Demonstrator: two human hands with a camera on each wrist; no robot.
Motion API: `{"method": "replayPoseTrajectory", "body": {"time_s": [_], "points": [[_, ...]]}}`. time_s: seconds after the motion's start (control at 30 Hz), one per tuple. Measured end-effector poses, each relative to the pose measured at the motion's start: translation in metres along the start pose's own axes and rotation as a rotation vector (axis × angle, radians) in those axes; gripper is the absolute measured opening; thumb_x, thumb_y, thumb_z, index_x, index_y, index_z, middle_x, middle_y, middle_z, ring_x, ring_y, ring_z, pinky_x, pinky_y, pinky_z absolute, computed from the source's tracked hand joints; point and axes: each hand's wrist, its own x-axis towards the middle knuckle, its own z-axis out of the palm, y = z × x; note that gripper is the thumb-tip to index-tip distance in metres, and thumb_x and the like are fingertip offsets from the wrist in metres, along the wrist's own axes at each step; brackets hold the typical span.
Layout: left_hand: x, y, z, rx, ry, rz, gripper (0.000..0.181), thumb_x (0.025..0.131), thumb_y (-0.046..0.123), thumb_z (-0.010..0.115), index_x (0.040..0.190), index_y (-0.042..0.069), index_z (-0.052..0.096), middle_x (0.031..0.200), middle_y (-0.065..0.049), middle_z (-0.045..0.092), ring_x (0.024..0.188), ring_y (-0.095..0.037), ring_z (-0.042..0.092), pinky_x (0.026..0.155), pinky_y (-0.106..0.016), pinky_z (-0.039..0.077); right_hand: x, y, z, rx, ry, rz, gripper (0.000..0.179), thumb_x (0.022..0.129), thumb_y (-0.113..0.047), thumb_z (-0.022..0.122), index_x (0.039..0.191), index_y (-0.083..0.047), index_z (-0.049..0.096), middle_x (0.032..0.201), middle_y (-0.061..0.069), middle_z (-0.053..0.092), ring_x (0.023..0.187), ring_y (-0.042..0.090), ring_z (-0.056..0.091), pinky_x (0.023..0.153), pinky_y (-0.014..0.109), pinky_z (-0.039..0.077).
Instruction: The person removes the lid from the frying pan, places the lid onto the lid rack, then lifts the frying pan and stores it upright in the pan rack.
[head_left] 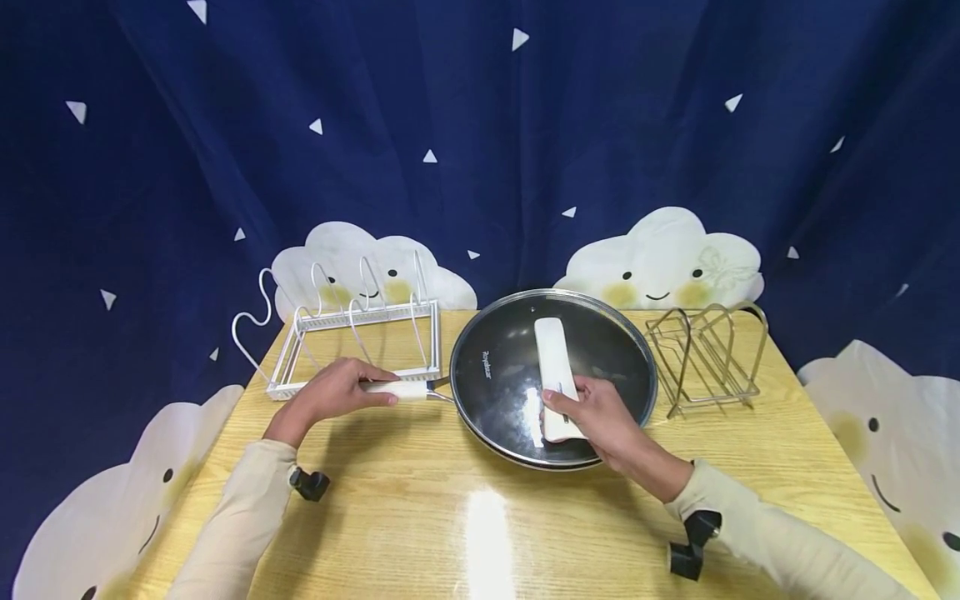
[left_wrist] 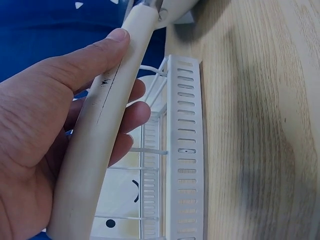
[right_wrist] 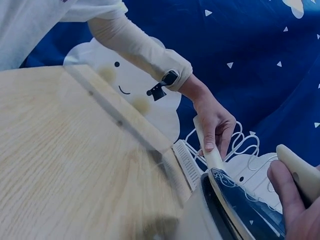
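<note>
Gripping the cream pan handle (head_left: 401, 389), which ran leftward from the lidded steel frying pan (head_left: 495, 417) on the wooden table (head_left: 420, 500), the left hand (head_left: 330, 393) curled round it; the right hand (head_left: 600, 417) pinched the near end of the glass lid's long white handle (head_left: 553, 367).

Light falls from overhead and is bright and even in the head view, leaving a white glare streak on the table (head_left: 487, 533) between the 2 forearms, nearer the body than the hands. A smaller glint sits on the glass lid (head_left: 525, 367) just left of the right hand (head_left: 600, 421). Soft shadows lie under the left hand (head_left: 330, 392). The head view bows at its edges. The right wrist view is dimmer, with the table smeared by blur near that hand; the left wrist view is sharp.
</note>
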Motion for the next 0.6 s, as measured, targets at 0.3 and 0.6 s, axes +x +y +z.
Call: {"method": "replayPoseTrajectory", "body": {"time_s": [0.3, 0.6], "points": [[0.0, -0.001, 0.0, 0.056, 0.021, 0.03, 0.039, 0.087, 0.035, 0.083, 0.117, 0.011, 0.078, 0.098, 0.001, 0.077, 0.068, -0.006, 0.056, 0.06, -0.026, 0.047, -0.003, -0.018, -0.005, -0.187, 0.056, -0.068, 0.031, 0.096, -0.014, 0.071, 0.11, 0.013, 0.063, 0.076, 0.004, 0.071, 0.069, 0.01, 0.066, 0.064, 0.026, 0.055], [0.0, 0.012, 0.0, 0.075, 0.058, 0.046, 0.044, 0.091, 0.035, 0.078, 0.126, 0.009, 0.07, 0.108, -0.006, 0.077, 0.095, -0.018, 0.073, 0.085, -0.043, 0.057, -0.006, -0.031, -0.011, -0.183, -0.009, -0.118, 0.032, 0.098, -0.01, 0.068, 0.115, 0.016, 0.059, 0.081, 0.015, 0.074, 0.071, 0.02, 0.075, 0.065, 0.036, 0.062]]}}
